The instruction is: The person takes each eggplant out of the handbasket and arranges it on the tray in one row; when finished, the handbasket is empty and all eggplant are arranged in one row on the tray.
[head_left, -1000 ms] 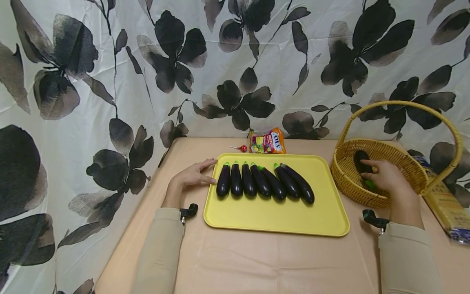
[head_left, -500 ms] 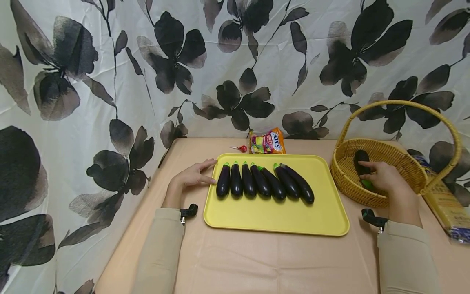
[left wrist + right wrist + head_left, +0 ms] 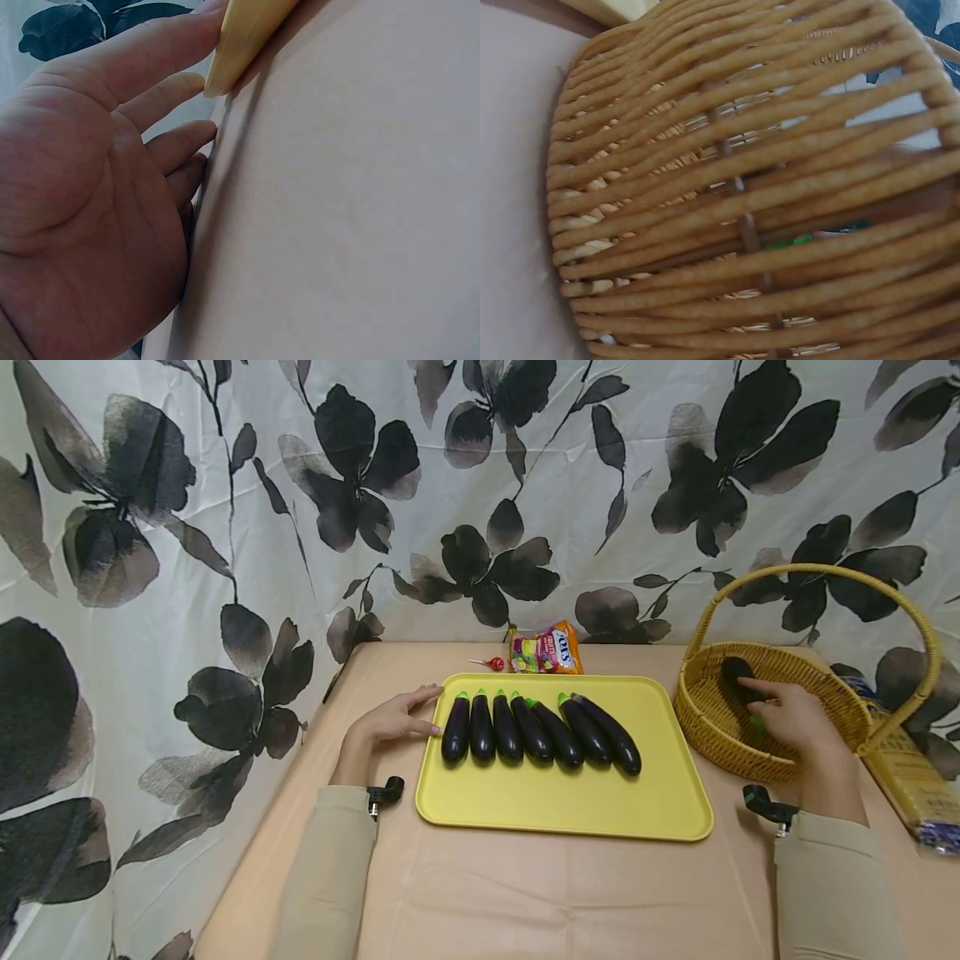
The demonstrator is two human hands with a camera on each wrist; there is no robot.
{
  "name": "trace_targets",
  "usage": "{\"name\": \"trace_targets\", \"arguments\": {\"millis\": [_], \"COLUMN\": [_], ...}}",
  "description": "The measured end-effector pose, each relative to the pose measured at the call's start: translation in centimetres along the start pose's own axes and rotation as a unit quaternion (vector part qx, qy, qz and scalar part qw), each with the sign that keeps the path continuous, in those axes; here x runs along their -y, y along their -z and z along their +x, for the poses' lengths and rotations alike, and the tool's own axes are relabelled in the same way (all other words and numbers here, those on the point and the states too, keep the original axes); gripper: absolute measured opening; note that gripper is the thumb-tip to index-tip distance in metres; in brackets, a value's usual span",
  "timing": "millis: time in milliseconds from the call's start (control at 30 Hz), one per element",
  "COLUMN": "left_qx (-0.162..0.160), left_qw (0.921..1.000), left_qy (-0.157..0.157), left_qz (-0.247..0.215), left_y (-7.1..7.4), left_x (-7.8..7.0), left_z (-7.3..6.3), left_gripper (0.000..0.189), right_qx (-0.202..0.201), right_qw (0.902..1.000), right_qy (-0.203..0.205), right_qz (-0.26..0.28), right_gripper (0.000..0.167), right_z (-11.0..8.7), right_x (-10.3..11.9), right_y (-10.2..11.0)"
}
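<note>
In the head view, several dark purple eggplants lie side by side on a yellow tray, their green caps toward the far rim. My left hand rests at the tray's left edge; the left wrist view shows its fairly straight fingers touching the tray's rim. At the right, my right hand reaches into a wicker basket and holds another eggplant by its side. A green bit of that one shows below the fingers. In the right wrist view the basket's weave hides most of the hand.
Behind the tray are a red lollipop and an orange candy bag. The basket's tall handle arches above the opening. A yellow packet lies right of the basket. A floral curtain hangs behind the table.
The eggplant in the basket has tilted, its dark end shifting slightly away and left, while the right hand's fingers changed position on it. Left hand and tray have stayed put.
</note>
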State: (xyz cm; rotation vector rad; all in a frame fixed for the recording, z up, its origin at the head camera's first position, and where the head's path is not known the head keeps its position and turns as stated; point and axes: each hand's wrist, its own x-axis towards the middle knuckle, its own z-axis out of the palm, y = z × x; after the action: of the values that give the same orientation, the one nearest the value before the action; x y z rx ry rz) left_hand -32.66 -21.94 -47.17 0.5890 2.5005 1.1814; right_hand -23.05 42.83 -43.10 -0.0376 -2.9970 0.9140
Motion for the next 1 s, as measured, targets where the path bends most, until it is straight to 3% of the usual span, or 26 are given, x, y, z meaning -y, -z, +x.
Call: {"name": "trace_targets", "arguments": {"millis": [200,467,633,833,1000], "left_qx": [-0.001,0.001,0.001,0.001,0.000], "left_qw": [1.0000,1.0000,1.0000,1.0000,1.0000], "left_qy": [-0.002,-0.002,-0.001,0.001,0.003], "left_qz": [-0.001,0.003,0.000,-0.002,-0.005], "left_y": [0.0,0.1,0.1,0.0,0.0], "left_x": [0.0,0.0,-0.1,0.0,0.0], "left_z": [0.0,0.0,0.0,0.1,0.0], "left_gripper": [0.097,0.097,0.097,0.096,0.096], "right_qx": [-0.026,-0.106,-0.117,-0.125,-0.179], "right_qw": [0.9995,0.9938,0.9922,0.9917,0.9836], "right_qy": [-0.005,0.009,-0.005,-0.012,0.011], "right_qz": [0.019,0.032,0.041,0.025,0.012], "right_gripper": [0.050,0.053,0.053,0.047,0.041], "right_z": [-0.7,-1.5,-1.9,-1.9,-1.8], "right_x": [0.3,1.4,1.8,2.3,2.8], "right_y": [0.7,1.5,2.0,2.1,2.3]}}
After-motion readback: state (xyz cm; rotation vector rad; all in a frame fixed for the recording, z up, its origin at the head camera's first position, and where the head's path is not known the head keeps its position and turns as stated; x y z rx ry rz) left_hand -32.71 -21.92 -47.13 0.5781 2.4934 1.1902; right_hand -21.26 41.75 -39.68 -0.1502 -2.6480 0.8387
